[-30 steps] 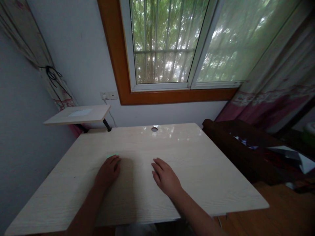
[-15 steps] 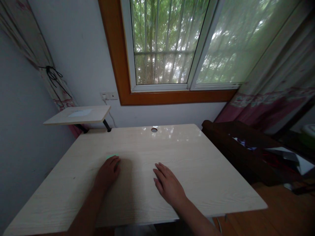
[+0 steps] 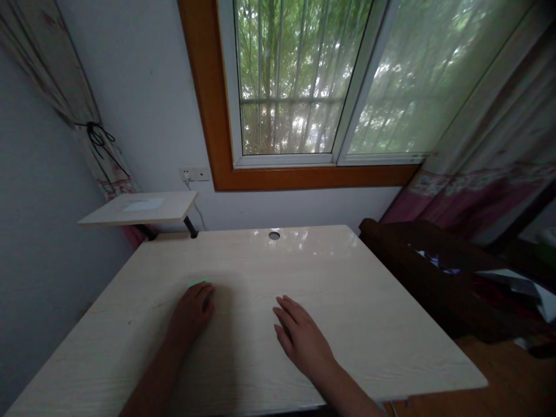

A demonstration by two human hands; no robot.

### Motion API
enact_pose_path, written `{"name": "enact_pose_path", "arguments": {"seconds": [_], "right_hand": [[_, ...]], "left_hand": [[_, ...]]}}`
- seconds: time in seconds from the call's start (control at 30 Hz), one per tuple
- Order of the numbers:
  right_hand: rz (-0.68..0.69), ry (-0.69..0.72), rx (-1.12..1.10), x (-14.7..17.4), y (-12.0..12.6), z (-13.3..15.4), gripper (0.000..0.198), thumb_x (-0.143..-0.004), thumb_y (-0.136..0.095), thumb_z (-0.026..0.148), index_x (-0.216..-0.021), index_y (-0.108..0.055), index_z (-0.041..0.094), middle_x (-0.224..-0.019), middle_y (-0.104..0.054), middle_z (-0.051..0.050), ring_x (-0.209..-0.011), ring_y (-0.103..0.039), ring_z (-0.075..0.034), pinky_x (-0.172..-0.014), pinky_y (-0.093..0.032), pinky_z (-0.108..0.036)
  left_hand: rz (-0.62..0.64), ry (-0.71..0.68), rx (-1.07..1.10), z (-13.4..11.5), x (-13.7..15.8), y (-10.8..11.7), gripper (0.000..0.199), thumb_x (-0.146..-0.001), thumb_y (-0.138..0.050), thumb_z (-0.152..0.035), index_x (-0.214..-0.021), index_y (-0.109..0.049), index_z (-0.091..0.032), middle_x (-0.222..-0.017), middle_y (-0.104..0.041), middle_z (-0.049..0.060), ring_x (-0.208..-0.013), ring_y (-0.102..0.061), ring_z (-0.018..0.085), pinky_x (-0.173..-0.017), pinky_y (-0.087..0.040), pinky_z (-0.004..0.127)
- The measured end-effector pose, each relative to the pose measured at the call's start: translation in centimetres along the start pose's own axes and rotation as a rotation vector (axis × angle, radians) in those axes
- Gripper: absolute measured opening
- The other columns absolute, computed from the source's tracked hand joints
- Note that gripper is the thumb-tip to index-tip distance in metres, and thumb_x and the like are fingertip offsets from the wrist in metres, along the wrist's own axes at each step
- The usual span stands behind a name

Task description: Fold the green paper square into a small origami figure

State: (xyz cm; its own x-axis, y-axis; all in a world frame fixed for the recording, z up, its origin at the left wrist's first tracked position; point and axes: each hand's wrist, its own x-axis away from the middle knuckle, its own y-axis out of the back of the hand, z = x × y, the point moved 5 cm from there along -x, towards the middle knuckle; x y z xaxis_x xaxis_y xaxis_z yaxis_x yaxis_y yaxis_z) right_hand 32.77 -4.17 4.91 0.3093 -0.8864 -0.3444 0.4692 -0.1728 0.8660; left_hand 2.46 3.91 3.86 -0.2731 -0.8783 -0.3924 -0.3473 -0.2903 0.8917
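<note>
On the left half of the pale wood-grain desk (image 3: 356, 324), my left hand (image 3: 193, 315) has its fingers curled down over a thin green thing (image 3: 200, 282). Only a narrow bright-green edge of it shows past the fingertips, so its kind is hidden. My right hand (image 3: 304, 337) lies palm down on the desktop to the right, fingers a little apart, holding nothing. A gap of bare desktop separates the two hands. A soft shadow falls beside my left hand.
A small raised shelf (image 3: 174, 211) on black legs stands at the desk's back left, with a white paper (image 3: 144, 204) on it. A round cable hole (image 3: 274, 236) is near the back edge. Dark brown furniture (image 3: 408, 260) flanks the right side. A window (image 3: 295, 87) is behind.
The view has tilted up slightly, so desk and hands sit a little lower in the picture. Both hands keep nearly the same places on the desk.
</note>
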Motion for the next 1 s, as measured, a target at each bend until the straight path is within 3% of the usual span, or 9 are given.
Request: {"name": "enact_pose_path", "arguments": {"seconds": [0.53, 1.0], "right_hand": [[-0.014, -0.012, -0.005, -0.07, 0.0, -0.17, 0.036, -0.091, -0.052, 0.023, -0.126, -0.062, 0.023, -0.14, -0.053, -0.009, -0.132, -0.048, -0.029, -0.109, -0.043, -0.051], [-0.037, 0.03, -0.008, -0.22, 0.2, 0.16, 0.037, -0.089, -0.054, 0.02, -0.124, -0.062, 0.023, -0.138, -0.056, -0.01, -0.13, -0.049, -0.03, -0.108, -0.044, -0.051]], "left_hand": [[0.047, 0.025, 0.016, 0.34, 0.35, -0.12, 0.034, -0.089, -0.048, -0.022, -0.12, -0.063, -0.018, -0.128, -0.061, 0.011, -0.12, -0.056, 0.025, -0.107, -0.045, 0.046], [0.02, -0.017, -0.046, -0.43, -0.06, 0.22, 0.031, -0.087, -0.049, -0.022, -0.115, -0.063, -0.02, -0.12, -0.063, 0.01, -0.113, -0.058, 0.026, -0.103, -0.046, 0.046]]}}
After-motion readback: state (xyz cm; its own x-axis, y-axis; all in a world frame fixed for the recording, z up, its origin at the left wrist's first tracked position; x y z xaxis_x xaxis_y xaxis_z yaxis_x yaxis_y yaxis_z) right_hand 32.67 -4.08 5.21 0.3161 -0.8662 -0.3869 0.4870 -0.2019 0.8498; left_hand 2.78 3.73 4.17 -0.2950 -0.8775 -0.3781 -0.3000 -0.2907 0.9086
